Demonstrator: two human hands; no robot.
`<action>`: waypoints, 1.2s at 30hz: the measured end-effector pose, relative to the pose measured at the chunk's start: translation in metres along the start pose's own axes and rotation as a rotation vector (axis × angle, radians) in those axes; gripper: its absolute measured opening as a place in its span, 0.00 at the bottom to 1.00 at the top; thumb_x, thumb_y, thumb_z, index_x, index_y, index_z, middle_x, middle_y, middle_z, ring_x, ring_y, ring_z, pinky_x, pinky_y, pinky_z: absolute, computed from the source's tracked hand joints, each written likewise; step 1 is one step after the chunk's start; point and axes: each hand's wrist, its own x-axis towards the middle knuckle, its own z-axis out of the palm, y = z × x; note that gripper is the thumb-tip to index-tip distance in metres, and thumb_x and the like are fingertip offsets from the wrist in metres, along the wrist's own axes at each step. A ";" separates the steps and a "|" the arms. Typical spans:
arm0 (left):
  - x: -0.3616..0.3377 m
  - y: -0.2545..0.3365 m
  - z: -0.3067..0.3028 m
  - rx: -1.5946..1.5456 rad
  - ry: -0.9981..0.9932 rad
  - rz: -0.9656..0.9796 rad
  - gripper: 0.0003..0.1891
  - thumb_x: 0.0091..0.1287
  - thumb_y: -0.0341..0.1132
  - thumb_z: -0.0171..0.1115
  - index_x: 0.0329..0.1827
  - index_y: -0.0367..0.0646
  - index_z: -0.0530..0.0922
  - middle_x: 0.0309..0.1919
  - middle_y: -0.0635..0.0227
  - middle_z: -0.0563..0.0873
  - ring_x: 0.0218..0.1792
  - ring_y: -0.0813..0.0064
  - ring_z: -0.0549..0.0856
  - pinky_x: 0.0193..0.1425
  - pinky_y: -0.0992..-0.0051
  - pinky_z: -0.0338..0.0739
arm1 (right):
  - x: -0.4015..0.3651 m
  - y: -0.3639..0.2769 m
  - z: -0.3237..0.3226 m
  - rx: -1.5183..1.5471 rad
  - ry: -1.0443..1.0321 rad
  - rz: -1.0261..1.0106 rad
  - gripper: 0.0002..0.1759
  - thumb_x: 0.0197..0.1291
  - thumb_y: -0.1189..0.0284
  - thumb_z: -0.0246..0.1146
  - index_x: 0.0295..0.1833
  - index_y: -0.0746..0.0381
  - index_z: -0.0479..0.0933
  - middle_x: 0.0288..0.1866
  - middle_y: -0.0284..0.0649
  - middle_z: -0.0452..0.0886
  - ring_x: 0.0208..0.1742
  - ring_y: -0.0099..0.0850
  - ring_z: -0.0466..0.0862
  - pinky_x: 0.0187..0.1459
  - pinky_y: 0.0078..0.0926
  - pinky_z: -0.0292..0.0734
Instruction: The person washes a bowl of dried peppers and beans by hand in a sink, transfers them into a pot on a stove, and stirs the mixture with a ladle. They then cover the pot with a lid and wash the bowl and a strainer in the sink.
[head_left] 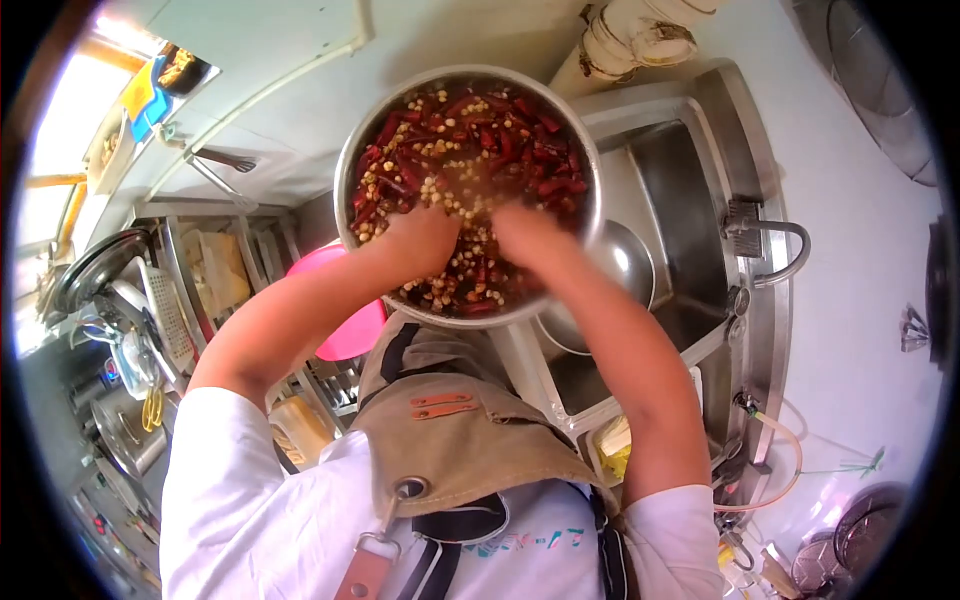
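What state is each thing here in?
Large round metal bowl: upright, well filled.
Red pepper-like strips: wet, loose.
Small pale round kernels: wet, scattered.
Left hand: fingers submerged.
Right hand: fingers submerged.
Round pink plastic basin: partly hidden.
Smaller silver metal bowl: contents unclear.

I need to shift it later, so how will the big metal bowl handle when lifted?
The bowl is probably heavy, being filled with red pieces in liquid. Being metal, it should stay stiff, but the liquid may slosh if tilted.

Illegible colored lettering (562, 540) on white shirt (240, 500)
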 end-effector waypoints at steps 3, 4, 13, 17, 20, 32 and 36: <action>-0.020 0.004 -0.033 0.073 0.018 0.153 0.15 0.51 0.28 0.62 0.44 0.39 0.81 0.39 0.51 0.83 0.43 0.53 0.84 0.47 0.60 0.79 | -0.024 -0.015 -0.033 -0.003 -0.033 -0.128 0.15 0.50 0.78 0.62 0.46 0.68 0.79 0.51 0.55 0.78 0.49 0.52 0.80 0.50 0.42 0.77; -0.022 0.003 -0.047 0.099 -0.093 0.197 0.13 0.51 0.28 0.61 0.41 0.39 0.82 0.36 0.52 0.84 0.40 0.54 0.85 0.46 0.60 0.79 | -0.029 -0.018 -0.046 -0.008 -0.077 -0.169 0.14 0.50 0.78 0.62 0.45 0.68 0.80 0.49 0.56 0.79 0.48 0.51 0.81 0.50 0.41 0.77; -0.018 0.002 -0.072 -0.101 0.320 0.178 0.08 0.54 0.33 0.58 0.28 0.39 0.83 0.30 0.50 0.84 0.36 0.51 0.84 0.42 0.58 0.77 | -0.071 -0.024 -0.106 0.212 0.518 -0.136 0.11 0.59 0.69 0.55 0.35 0.65 0.79 0.37 0.56 0.81 0.40 0.53 0.80 0.43 0.48 0.75; -0.006 0.006 -0.067 -0.224 0.438 0.073 0.10 0.53 0.36 0.61 0.30 0.38 0.82 0.31 0.50 0.84 0.36 0.51 0.83 0.42 0.58 0.77 | -0.056 -0.020 -0.071 0.408 0.711 -0.019 0.11 0.61 0.67 0.55 0.37 0.65 0.76 0.32 0.53 0.80 0.38 0.51 0.80 0.42 0.48 0.74; -0.010 0.011 -0.045 -0.312 0.677 0.303 0.09 0.54 0.34 0.62 0.33 0.37 0.81 0.32 0.50 0.83 0.36 0.51 0.83 0.42 0.58 0.76 | -0.057 -0.010 -0.045 0.296 0.888 -0.112 0.09 0.61 0.69 0.56 0.38 0.65 0.75 0.30 0.51 0.80 0.36 0.50 0.81 0.40 0.48 0.74; -0.027 -0.019 -0.053 -0.439 0.944 0.291 0.09 0.59 0.35 0.64 0.41 0.42 0.82 0.40 0.55 0.82 0.44 0.55 0.81 0.45 0.62 0.77 | -0.079 0.021 -0.016 0.569 1.452 0.088 0.16 0.60 0.61 0.63 0.44 0.63 0.76 0.34 0.47 0.78 0.38 0.46 0.80 0.41 0.38 0.74; -0.009 -0.081 -0.038 -0.041 1.284 -0.028 0.15 0.62 0.38 0.62 0.45 0.36 0.80 0.48 0.50 0.79 0.47 0.54 0.79 0.52 0.62 0.75 | -0.056 0.056 0.031 0.973 1.215 0.394 0.19 0.65 0.60 0.56 0.45 0.68 0.73 0.39 0.55 0.79 0.43 0.50 0.79 0.46 0.40 0.73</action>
